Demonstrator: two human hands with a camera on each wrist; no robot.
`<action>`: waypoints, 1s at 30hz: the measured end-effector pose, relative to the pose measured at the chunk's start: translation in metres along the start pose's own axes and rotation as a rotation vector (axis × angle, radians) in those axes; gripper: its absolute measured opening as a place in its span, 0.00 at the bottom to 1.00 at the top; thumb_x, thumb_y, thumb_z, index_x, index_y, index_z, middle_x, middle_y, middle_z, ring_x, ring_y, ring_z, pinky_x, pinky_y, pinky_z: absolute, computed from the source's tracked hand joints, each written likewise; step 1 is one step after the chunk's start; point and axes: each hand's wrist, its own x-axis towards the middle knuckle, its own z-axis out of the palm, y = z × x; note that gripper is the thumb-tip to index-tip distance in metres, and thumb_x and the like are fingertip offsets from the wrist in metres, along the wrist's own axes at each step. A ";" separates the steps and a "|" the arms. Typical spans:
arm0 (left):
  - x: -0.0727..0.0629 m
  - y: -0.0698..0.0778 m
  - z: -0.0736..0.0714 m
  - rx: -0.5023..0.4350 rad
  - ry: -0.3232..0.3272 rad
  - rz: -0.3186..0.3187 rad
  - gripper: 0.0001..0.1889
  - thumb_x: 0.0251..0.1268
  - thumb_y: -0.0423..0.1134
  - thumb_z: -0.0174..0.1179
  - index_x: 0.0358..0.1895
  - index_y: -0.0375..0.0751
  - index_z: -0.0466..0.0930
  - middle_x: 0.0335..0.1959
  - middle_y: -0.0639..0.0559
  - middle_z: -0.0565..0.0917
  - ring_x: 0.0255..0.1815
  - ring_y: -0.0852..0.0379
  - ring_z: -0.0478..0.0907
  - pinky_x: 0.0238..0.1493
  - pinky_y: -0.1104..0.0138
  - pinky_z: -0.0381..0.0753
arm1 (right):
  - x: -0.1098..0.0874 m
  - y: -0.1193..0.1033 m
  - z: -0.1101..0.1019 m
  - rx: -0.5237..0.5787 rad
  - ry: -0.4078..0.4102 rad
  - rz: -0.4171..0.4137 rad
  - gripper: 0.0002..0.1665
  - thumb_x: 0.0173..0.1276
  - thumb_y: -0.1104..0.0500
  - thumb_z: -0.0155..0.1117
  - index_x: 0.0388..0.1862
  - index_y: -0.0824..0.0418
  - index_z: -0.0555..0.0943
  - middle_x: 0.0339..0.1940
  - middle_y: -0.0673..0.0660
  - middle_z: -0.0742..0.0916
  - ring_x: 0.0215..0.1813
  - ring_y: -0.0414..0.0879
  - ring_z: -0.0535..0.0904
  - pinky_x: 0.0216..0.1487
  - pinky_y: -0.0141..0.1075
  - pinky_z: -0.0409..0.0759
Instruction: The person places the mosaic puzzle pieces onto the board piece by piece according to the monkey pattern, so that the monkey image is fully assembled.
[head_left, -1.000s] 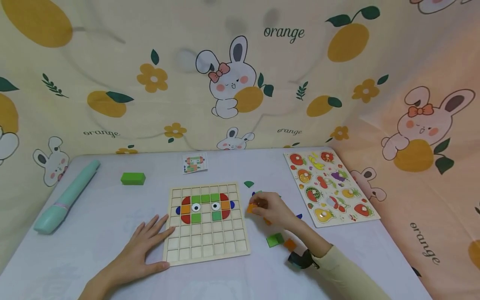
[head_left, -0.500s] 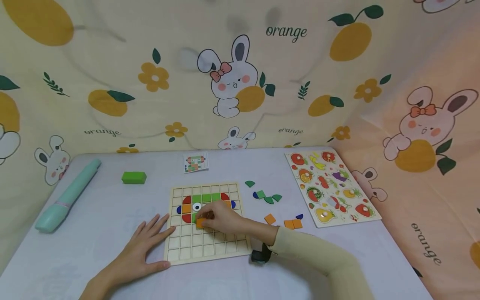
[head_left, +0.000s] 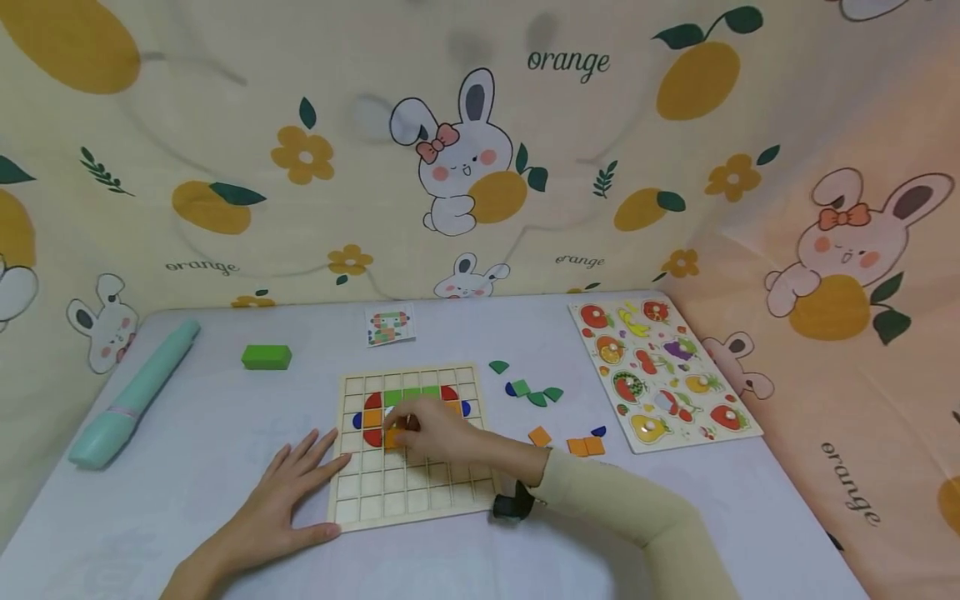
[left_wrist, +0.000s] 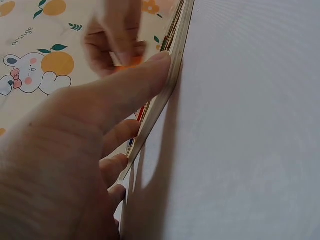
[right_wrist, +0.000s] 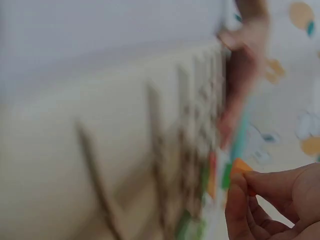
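My right hand (head_left: 435, 429) pinches an orange square tile (head_left: 392, 438) between thumb and fingers, over the wooden grid board (head_left: 420, 521). In the right wrist view the tile (right_wrist: 241, 165) shows at the fingertips. It sits by the left red pieces, just under the eye tile my hand covers; whether it touches the board I cannot tell. My left hand (head_left: 288, 492) lies at the board's left edge with fingers spread, fingertips and thumb touching the rim. Red, green, orange and blue pieces (head_left: 411, 395) form part of a figure in the upper grid.
Loose green and blue pieces (head_left: 521, 388) and orange squares (head_left: 585, 447) lie right of the board. A picture card (head_left: 390, 325) is behind it. A fruit puzzle board (head_left: 660, 375) lies at right, a green block (head_left: 266, 357) and a teal case-like object (head_left: 135, 396) at left.
My right hand has carried the orange tile left from beside the board to over the grid, then slightly further up and left. The left hand stays at the board's edge.
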 end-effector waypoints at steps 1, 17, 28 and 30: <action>0.000 0.001 0.000 0.001 0.002 0.001 0.42 0.54 0.60 0.69 0.73 0.51 0.69 0.79 0.43 0.58 0.78 0.35 0.48 0.76 0.56 0.29 | 0.001 -0.001 -0.006 0.018 0.033 0.001 0.10 0.67 0.68 0.67 0.47 0.65 0.86 0.34 0.51 0.85 0.30 0.38 0.73 0.32 0.26 0.74; -0.001 -0.002 0.003 0.015 -0.006 -0.004 0.42 0.54 0.61 0.69 0.73 0.51 0.69 0.79 0.43 0.58 0.79 0.35 0.47 0.76 0.58 0.28 | 0.000 0.001 0.002 -0.076 -0.058 0.020 0.08 0.66 0.66 0.69 0.44 0.60 0.87 0.28 0.45 0.82 0.28 0.35 0.74 0.31 0.24 0.74; 0.000 -0.002 0.004 0.018 -0.012 -0.018 0.42 0.54 0.61 0.69 0.73 0.52 0.69 0.79 0.44 0.58 0.79 0.36 0.47 0.76 0.58 0.27 | -0.004 0.000 0.018 -0.309 -0.055 -0.017 0.04 0.64 0.58 0.73 0.38 0.54 0.87 0.30 0.43 0.82 0.34 0.33 0.74 0.35 0.22 0.72; 0.000 -0.002 0.004 0.017 -0.014 -0.025 0.42 0.54 0.61 0.69 0.73 0.52 0.69 0.79 0.44 0.58 0.79 0.36 0.47 0.76 0.58 0.27 | -0.005 0.000 0.020 -0.417 -0.036 -0.062 0.06 0.64 0.55 0.74 0.39 0.53 0.89 0.32 0.43 0.82 0.35 0.33 0.73 0.34 0.21 0.69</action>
